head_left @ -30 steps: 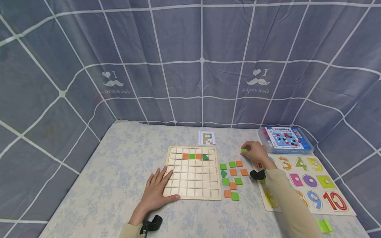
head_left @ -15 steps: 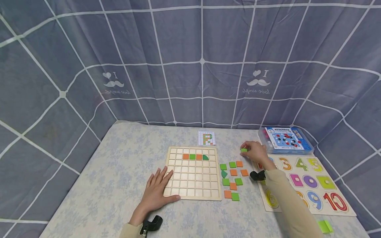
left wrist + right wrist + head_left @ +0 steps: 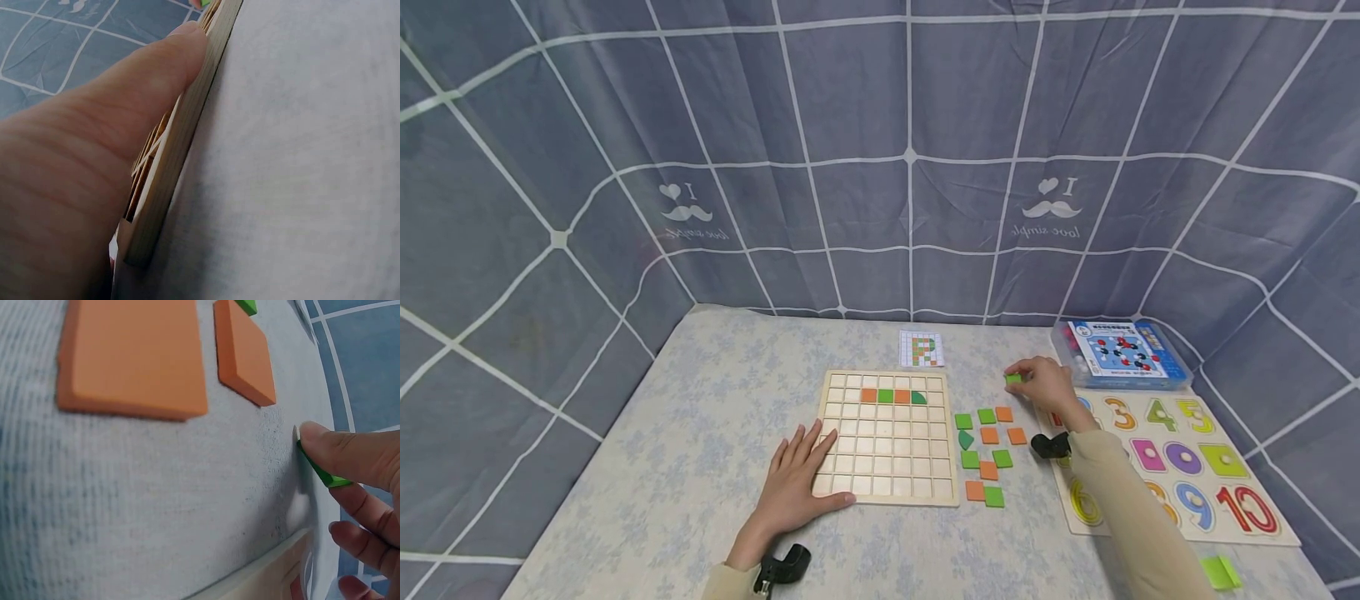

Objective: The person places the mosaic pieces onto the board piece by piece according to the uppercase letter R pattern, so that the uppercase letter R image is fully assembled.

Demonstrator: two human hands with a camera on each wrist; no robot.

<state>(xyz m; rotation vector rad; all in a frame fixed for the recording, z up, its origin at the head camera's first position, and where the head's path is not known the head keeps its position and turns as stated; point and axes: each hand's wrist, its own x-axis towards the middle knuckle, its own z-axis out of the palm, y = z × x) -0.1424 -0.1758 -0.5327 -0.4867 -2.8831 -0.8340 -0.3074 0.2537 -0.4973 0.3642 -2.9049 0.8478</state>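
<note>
Head view: here's my right hand (image 3: pixel 1047 385), up beyond the loose tiles, thumb and fingers pinching a green tile (image 3: pixel 1013 378). The tile sits at the fingertips, on the side facing the wooden grid board (image 3: pixel 891 454). And that's the relation I'd say any move hangs on: the board lies left of the tile and mostly nearer me, with a gap of counter (image 3: pixel 981 383) between. The right hand is plainly the nearer to the tile. My left hand (image 3: pixel 795 487) is spread flat at the board's near-left corner.

Left wrist now: the thumb lies over the board's rim, pinching nothing; the other fingers I can't see from here.

Right wrist: the green tile shows tilted, nearly edge-on, so no long axis to read. The grip is narrow, and two orange tiles lie apart from it. Whether it touches the counter, I can't tell.
</note>
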